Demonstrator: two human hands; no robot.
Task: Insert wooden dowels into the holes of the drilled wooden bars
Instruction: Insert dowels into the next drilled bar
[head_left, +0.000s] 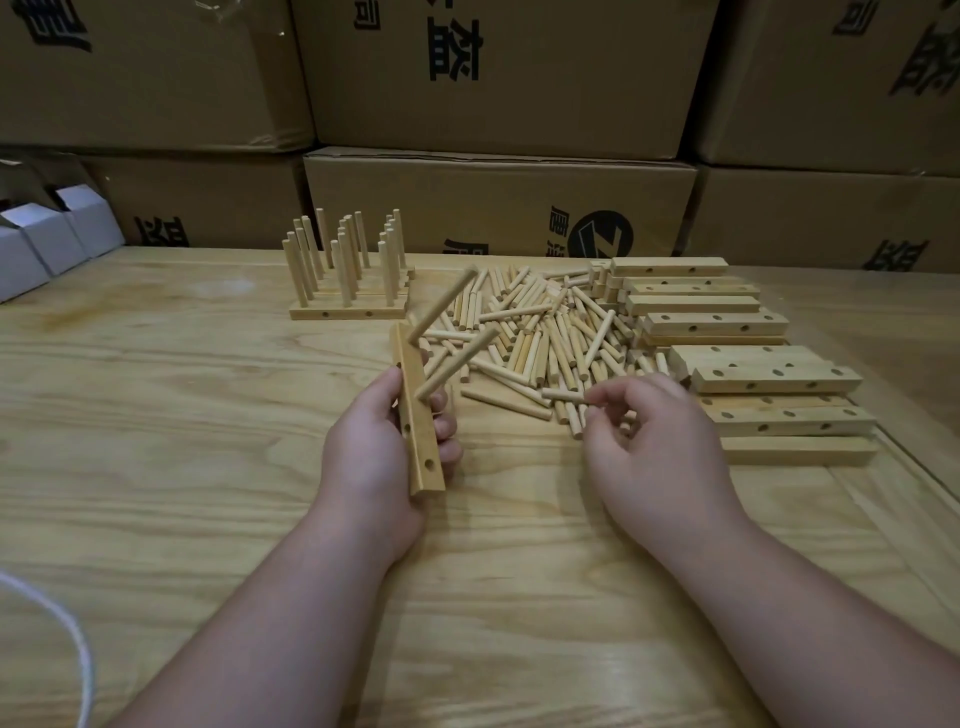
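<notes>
My left hand (371, 447) grips a drilled wooden bar (420, 436), held upright on end above the table. Two dowels (457, 361) stick out of its right face, slanting up to the right. Two side holes show on the bar's lower part. My right hand (652, 436) pinches one loose dowel (563, 395) between thumb and fingers, at the near edge of the dowel pile (540, 332). The two hands are apart, the dowel lying level and pointing left toward the bar.
Finished bars with upright dowels (345, 291) stand behind at centre left. Several drilled bars (748, 364) are stacked at the right. Cardboard boxes (498, 202) wall the back. White small boxes (47, 239) sit far left; a white cord (57, 623) lies at bottom left.
</notes>
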